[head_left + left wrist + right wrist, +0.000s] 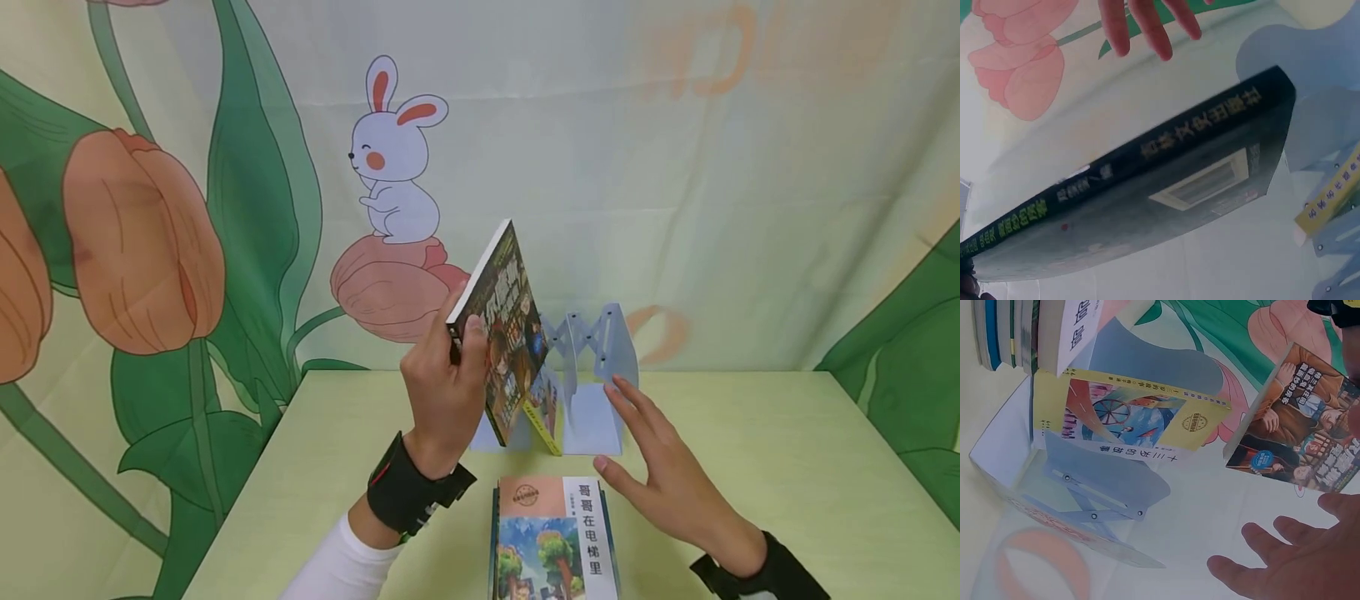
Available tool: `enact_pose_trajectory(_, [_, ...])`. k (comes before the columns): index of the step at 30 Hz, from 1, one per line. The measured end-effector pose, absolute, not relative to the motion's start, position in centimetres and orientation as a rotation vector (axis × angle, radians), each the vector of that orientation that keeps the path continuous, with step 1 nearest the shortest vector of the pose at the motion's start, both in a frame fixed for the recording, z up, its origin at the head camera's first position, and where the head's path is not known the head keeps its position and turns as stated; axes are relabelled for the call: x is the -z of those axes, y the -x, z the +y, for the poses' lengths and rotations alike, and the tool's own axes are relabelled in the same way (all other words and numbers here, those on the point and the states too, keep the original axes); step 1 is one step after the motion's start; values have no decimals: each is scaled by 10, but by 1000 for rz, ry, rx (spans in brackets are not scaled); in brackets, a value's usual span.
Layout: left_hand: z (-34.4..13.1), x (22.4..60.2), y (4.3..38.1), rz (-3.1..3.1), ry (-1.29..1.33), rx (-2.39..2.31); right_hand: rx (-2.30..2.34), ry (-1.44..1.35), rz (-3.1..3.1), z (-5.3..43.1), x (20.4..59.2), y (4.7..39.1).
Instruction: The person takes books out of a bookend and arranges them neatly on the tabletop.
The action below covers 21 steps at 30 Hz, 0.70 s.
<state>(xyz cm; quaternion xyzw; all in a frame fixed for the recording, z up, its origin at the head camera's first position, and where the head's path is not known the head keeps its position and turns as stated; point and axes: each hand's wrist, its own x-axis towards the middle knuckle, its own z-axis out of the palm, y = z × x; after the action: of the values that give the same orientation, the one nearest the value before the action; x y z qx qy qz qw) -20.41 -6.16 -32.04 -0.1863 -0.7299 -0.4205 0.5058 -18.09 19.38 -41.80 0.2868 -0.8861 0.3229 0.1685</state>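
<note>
My left hand [446,383] grips a dark-covered paperback book [510,333] by its edge, thumb on the illustrated cover. The book is raised and tilted in front of a blue-grey expanding book rack [611,342]. Its black spine shows in the left wrist view. Inside the rack leans a yellow-edged book [1129,419], partly hidden in the head view by the held book. To the right, my right hand [667,475] is in the air with fingers extended, holding nothing, near the rack's front right. In the right wrist view its fingers are spread below the held book.
A stack of books [540,533] lies on the pale green table [285,483] in front of the rack, between the forearms. Behind the table hangs a printed cloth [525,150] with a rabbit and tulips. Each wrist wears a black band [405,483].
</note>
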Motion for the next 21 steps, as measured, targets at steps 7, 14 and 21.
enact_pose_trajectory(7, [-62,328,201,-1769,462,1096,-943,-796,-2478,196,410,181])
enact_pose_trajectory(14, [-62,339,199,-1789,437,1166,-997,-842,-2415,196,406,183])
enact_pose_trajectory(21, [-61,343,191,-1843,433,1345,-1041,-878,-2381,197,404,186])
